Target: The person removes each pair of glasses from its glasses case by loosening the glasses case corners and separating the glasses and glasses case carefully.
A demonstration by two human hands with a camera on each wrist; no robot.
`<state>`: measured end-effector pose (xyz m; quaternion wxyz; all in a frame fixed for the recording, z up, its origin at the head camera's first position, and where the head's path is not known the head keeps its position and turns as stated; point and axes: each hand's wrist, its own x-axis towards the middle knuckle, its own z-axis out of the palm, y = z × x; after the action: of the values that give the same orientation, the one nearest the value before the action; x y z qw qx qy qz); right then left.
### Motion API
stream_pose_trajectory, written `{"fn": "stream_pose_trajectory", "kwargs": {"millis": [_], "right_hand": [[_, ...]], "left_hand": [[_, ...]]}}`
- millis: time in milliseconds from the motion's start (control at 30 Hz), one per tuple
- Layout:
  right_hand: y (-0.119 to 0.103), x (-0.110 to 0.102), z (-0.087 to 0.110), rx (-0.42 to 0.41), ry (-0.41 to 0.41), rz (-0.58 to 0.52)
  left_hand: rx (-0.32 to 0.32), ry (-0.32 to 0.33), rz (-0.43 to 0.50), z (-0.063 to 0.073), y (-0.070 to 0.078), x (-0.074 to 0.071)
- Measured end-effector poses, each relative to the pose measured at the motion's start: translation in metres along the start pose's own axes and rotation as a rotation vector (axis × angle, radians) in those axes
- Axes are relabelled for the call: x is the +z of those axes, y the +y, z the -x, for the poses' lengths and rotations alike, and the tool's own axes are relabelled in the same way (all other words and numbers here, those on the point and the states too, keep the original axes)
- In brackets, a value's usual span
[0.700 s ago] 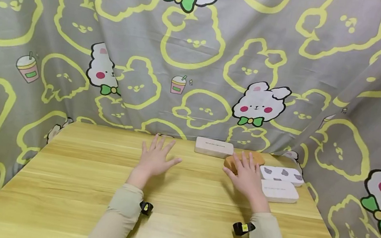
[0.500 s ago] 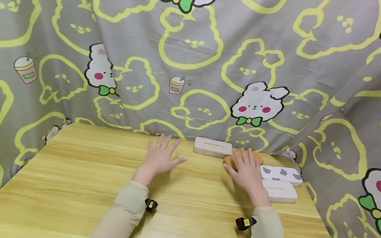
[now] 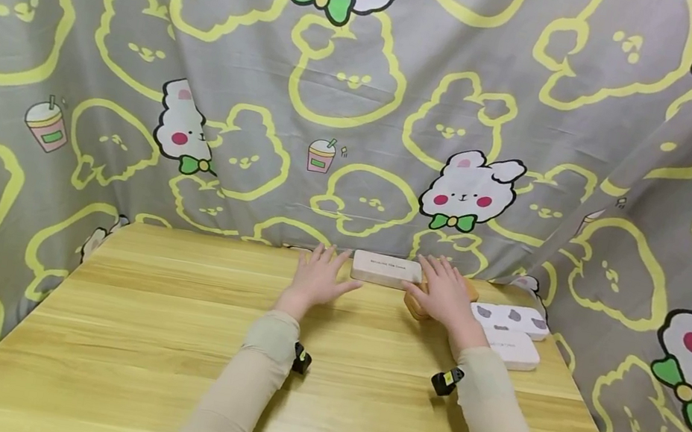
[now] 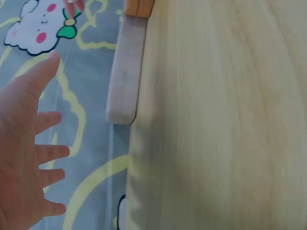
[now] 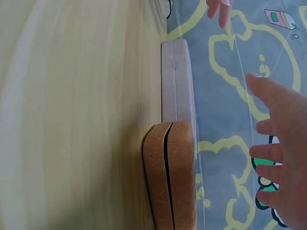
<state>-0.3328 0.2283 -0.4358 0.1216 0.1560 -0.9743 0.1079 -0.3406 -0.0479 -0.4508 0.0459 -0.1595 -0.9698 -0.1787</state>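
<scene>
My left hand (image 3: 317, 279) hovers, fingers spread, just left of a long pale glasses case (image 3: 387, 270) at the table's back edge. On that case's right side is my right hand (image 3: 446, 297), fingers extended, above a brown glasses case (image 5: 180, 177). The right hand covers much of the brown case in the head view; its dark lid seam shows in the right wrist view. Both wrist views show gaps between the hands and the cases. Neither hand holds anything.
A white case with grey patches (image 3: 518, 320) and a plain white case (image 3: 516, 351) lie at the right, close together. The wooden table (image 3: 117, 331) spreads out in front. A patterned curtain (image 3: 349, 194) hangs behind and on both sides.
My left hand has moved right and forward, coming near the pale case. The right hand has shifted slightly forward and left over the brown case. The cases stay put.
</scene>
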Motion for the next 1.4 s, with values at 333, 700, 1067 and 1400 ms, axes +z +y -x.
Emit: {"fn": "stream_pose_trajectory", "kwargs": {"millis": [333,700,1067,1400], "right_hand": [[0.007,0.009,-0.022,-0.014,-0.068,0.001],[0.017,0.021,-0.033,0.009,-0.122,0.005],[0.017,0.032,-0.044,0.048,-0.197,0.000],[0.015,0.031,-0.047,0.052,-0.232,0.018]], "left_hand": [[-0.030,0.009,0.008,-0.023,0.005,0.018],[-0.083,0.015,-0.026,-0.041,0.017,0.029],[-0.155,-0.031,-0.170,-0.055,0.025,0.042],[-0.209,-0.062,-0.214,-0.061,0.035,0.045]]}}
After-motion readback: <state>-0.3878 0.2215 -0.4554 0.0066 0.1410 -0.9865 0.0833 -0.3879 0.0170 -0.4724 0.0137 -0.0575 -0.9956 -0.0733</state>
